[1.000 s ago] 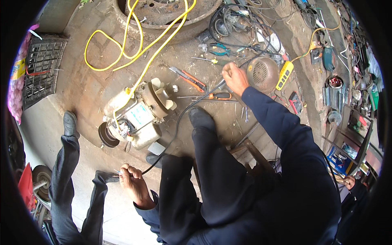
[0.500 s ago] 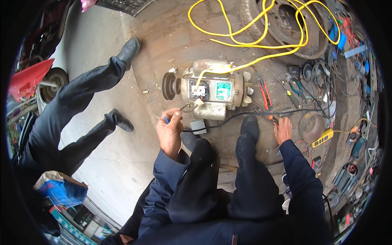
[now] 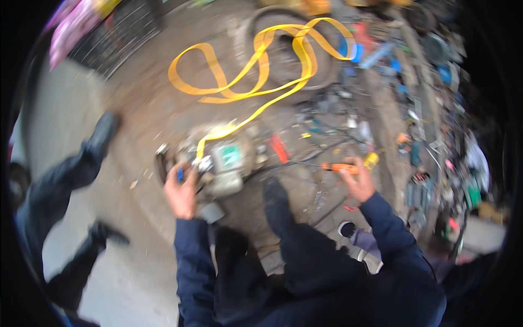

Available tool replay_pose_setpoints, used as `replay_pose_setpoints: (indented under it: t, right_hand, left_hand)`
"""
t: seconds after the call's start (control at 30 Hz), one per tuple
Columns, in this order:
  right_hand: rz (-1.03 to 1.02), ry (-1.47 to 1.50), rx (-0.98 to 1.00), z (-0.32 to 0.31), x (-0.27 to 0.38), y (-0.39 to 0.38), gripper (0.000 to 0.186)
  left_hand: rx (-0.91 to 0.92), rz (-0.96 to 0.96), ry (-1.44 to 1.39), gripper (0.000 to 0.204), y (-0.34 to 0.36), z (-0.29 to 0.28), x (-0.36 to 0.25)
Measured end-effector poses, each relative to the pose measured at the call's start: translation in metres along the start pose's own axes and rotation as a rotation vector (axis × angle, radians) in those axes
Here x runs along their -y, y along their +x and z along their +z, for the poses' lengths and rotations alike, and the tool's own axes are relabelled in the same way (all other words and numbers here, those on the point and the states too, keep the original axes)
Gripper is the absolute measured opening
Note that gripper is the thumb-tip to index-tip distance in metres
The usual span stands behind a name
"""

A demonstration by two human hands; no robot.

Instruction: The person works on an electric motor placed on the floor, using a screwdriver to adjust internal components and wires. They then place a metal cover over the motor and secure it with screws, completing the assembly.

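Note:
My left hand [image 3: 181,193] is closed, fingers pinched around a small blue piece [image 3: 180,175] whose kind the blur hides. It is beside the pulley end of an electric motor [image 3: 226,184], which lies on the ground with its terminal box uncovered and a green label plate [image 3: 229,156] on top. A yellow cable [image 3: 261,109] runs into the terminal box. Off to the right, my right hand [image 3: 359,182] grips a screwdriver [image 3: 333,167] by its orange handle, the shaft pointing left toward the motor. The whole picture is smeared by motion.
Red-handled pliers [image 3: 279,148] lie right of the motor. Behind the cable's loops is a rusty wheel rim [image 3: 245,41]. A grey box-like piece [image 3: 211,212] sits near my feet. Tools and scrap crowd the right side. Another person's legs [image 3: 65,177] are at the left.
My right hand has lifted the screwdriver from the ground. My left hand, still pinching the blue piece, is closer to the terminal box. The view has swung right, shifting the scene left.

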State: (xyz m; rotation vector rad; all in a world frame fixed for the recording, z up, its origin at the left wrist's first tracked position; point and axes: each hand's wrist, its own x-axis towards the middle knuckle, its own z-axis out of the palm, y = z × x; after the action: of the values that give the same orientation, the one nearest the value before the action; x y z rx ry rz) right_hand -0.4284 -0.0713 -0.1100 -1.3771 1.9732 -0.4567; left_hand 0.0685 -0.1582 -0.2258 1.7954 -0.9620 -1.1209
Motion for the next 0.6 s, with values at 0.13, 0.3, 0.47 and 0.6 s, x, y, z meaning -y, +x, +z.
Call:
replay_pose_setpoints:
  t: [0.13, 0.3, 0.47, 0.6]
  right_hand:
    - [0.156, 0.382, -0.009, -0.025, 0.025, 0.002, 0.031]
    - [0.283, 0.424, -0.198, -0.024, 0.013, -0.009, 0.020]
    - [0.129, 0.283, -0.288, -0.019, 0.014, -0.022, 0.023]
    - [0.011, 0.266, -0.290, -0.016, 0.027, -0.022, 0.024]
  left_hand:
    - [0.059, 0.021, 0.247, 0.031, 0.023, 0.018, -0.005]
    - [0.010, 0.282, 0.635, 0.034, 0.038, 0.021, 0.008]
    - [0.095, 0.213, 0.525, 0.036, 0.054, 0.025, 0.014]
    - [0.028, 0.419, 0.741, 0.032, 0.057, 0.022, -0.002]
